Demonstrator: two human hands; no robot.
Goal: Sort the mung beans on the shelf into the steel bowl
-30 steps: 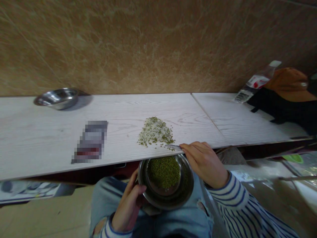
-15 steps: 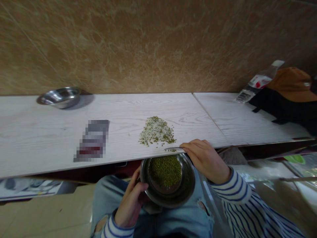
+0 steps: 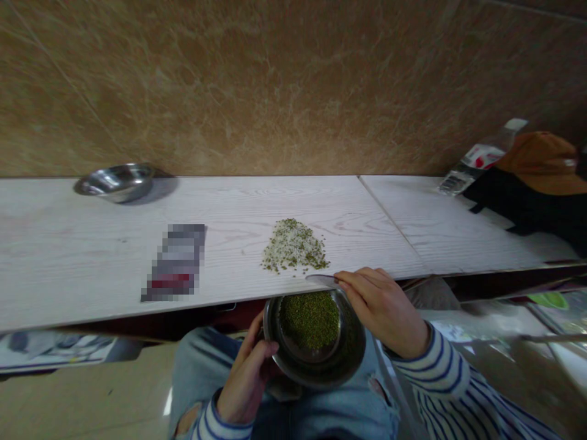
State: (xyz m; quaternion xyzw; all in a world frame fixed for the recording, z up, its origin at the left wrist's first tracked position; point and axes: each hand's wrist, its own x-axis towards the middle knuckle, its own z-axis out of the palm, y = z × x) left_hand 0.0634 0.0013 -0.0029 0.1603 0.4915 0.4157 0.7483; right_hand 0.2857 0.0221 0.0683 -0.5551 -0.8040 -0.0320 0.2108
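My left hand [image 3: 247,373] grips the left rim of a steel bowl [image 3: 353,354], thumb over the edge. Green mung beans [image 3: 309,321] cover part of its bottom; the bowl sits over my lap, just under the counter's front edge. My right hand [image 3: 380,308] is closed on a thin, flat metal utensil [image 3: 321,280], whose tip points left along that edge. Whether it is a knife or a spoon seen edge-on, I cannot tell. Just beyond it, a pile of white grains mixed with green beans [image 3: 296,244] lies on the counter.
On the white wood-grain counter [image 3: 229,201], a second steel bowl [image 3: 117,183] stands at the back left, with a blurred-out flat object [image 3: 177,263] nearer me. A plastic bottle [image 3: 479,159], a brown cap [image 3: 545,162] and black cloth [image 3: 509,208] lie at the right. A tiled wall rises behind.
The few beans by the utensil at the counter's edge no longer show there. My right hand and the utensil have tipped slightly toward the bowl. The whole view has shifted a little.
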